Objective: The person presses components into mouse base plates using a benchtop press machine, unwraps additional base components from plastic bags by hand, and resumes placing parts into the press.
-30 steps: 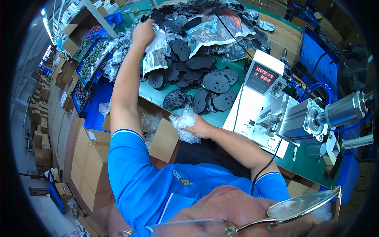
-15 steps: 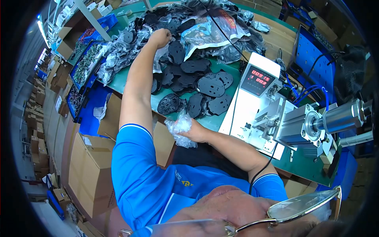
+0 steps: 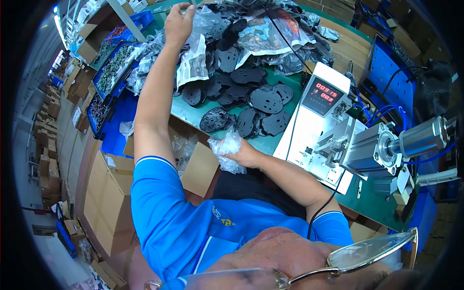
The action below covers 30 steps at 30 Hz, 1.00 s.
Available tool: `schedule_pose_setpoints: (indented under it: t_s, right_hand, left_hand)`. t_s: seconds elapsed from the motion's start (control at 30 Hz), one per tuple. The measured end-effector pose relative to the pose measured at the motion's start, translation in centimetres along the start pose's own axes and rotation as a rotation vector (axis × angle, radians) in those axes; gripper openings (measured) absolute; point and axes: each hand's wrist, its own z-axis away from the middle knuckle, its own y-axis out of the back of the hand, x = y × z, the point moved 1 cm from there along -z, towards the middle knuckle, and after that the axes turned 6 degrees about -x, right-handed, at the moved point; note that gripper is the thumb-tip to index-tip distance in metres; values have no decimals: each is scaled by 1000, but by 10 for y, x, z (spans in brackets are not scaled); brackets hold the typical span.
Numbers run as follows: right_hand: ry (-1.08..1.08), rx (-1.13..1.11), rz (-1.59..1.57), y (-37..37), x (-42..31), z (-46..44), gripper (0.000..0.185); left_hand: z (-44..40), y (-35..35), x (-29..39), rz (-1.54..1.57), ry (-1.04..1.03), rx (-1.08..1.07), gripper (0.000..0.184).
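My left hand [image 3: 178,26] is raised over the far left of the pile, fingers curled on a clear plastic bag [image 3: 202,21]. Below it hangs or lies a printed sheet [image 3: 193,63]; whether it is joined to the bag I cannot tell. My right hand [image 3: 245,153] is near the table's front edge, closed round a wad of crumpled clear plastic bags [image 3: 227,151]. Just beyond it, black perforated oval plates [image 3: 266,99] lie in loose stacks on the green tabletop [image 3: 186,112]. A ribbed black piece [image 3: 215,119] lies closest to the wad.
To the right stands a white press machine [image 3: 325,92] with a red digital display and a metal cylinder [image 3: 420,142]. Bagged parts and a colourful printed bag [image 3: 270,36] heap at the back. Blue bins of small parts [image 3: 113,70] and cardboard boxes [image 3: 108,203] are at left.
My left hand has risen away and leftward from the pile, with clear plastic at its fingers. More of the printed sheet shows. My right hand still holds the plastic wad.
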Motion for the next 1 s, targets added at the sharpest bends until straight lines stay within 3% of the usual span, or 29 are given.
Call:
schedule_pose_setpoints:
  t_s: [0.1,0.17,0.23,0.3,0.43,0.5,0.53,0.57,0.63,0.7,0.73,0.77,0.87,1.0]
  right_hand:
    - [-7,0,-52,-1,3,-1,33]
    - [-19,8,-53,-2,1,-1,33]
    - [-23,-1,-67,-1,0,-1,33]
    - [-26,-9,-81,-2,0,0,33]
    - [-17,-6,-54,-1,-1,1,31]
    - [-51,-10,-62,-1,-1,1,31]
    - [-41,-6,-52,-1,0,1,30]
    - [-31,-1,-43,-1,1,1,30]
    - [-12,1,-36,-1,0,1,30]
    - [8,5,-29,-1,0,2,30]
    - [18,1,-23,0,0,2,30]
    - [28,-5,-17,0,1,2,30]
    - [-5,-1,-14,-1,-3,2,30]
    - [25,-4,16,0,0,1,31]
  left_hand:
    - [15,29,-2,-112,37,-111,46]
    - [26,48,-8,-118,114,-162,38]
    - [38,64,-24,-25,280,-410,43]
    - [61,71,-23,48,309,-456,41]
    - [114,54,5,162,-57,-1138,42]
    - [137,42,10,-72,-33,-1520,45]
    - [144,35,0,-227,-70,-1582,41]
    - [146,28,-10,-226,-65,-1584,41]
    - [139,23,-21,-714,40,-1424,39]
    - [131,33,-27,-743,179,-1129,54]
    - [127,35,-30,-741,201,-994,72]
    - [119,36,-32,-703,263,-975,78]
    - [106,27,-54,-712,319,-935,74]
    - [102,2,-83,-579,196,-842,65]
